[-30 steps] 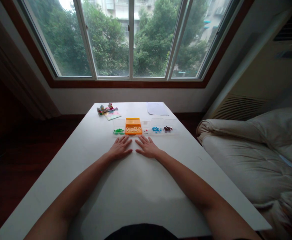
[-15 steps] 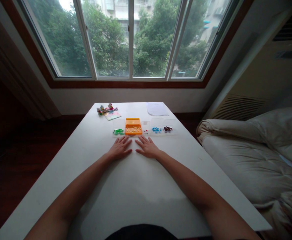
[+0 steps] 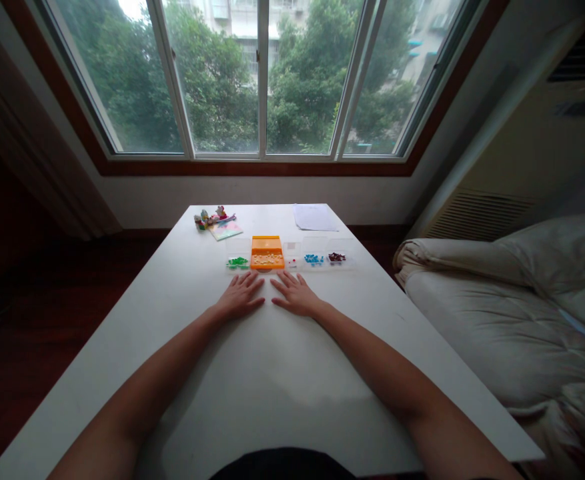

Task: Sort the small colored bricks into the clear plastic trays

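Observation:
My left hand (image 3: 241,297) and my right hand (image 3: 295,296) lie flat on the white table (image 3: 252,387), fingers stretched out, side by side and holding nothing. Just beyond the fingertips stands an orange tray (image 3: 267,253) with small pale pieces in it. Left of it is a clear box of green pieces (image 3: 237,262). To its right sit a clear box with a few red and white bits (image 3: 292,256), one with blue pieces (image 3: 314,258) and one with dark red pieces (image 3: 337,257).
Small colourful toy figures (image 3: 211,217) and a pastel card (image 3: 225,231) lie at the far left of the table. A white sheet of paper (image 3: 314,217) lies at the far right. A pale sofa or bedding (image 3: 512,313) stands to the right, a large window (image 3: 259,77) ahead.

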Motion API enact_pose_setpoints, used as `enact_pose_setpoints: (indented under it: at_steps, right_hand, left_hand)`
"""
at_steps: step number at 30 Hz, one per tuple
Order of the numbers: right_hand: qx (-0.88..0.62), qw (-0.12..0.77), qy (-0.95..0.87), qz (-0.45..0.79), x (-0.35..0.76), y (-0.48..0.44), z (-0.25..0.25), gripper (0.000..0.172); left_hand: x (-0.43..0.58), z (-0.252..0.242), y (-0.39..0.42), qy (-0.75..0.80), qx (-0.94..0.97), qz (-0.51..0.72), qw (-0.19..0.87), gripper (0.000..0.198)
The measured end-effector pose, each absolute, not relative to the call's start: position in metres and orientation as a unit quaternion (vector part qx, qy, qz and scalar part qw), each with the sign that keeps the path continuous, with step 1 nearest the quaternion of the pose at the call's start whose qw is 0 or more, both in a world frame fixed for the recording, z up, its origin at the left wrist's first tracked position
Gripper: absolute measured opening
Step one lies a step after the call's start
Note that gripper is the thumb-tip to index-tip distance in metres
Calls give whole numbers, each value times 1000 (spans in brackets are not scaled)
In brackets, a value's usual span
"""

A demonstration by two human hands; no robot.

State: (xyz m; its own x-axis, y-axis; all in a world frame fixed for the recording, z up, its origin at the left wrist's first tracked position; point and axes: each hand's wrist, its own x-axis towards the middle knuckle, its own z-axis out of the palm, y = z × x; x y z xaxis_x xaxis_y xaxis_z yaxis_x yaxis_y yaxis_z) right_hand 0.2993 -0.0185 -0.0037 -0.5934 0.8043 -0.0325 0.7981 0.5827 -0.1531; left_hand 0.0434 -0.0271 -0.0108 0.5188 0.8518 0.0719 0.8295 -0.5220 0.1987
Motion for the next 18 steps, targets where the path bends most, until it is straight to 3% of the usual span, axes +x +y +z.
enact_pose_setpoints:
  at_steps: [18]
  right_hand:
    - [-452, 25, -889, 72, 300, -19, -3, 76]
  left_hand:
    - [42, -14, -25, 482, 869, 89, 67, 69]
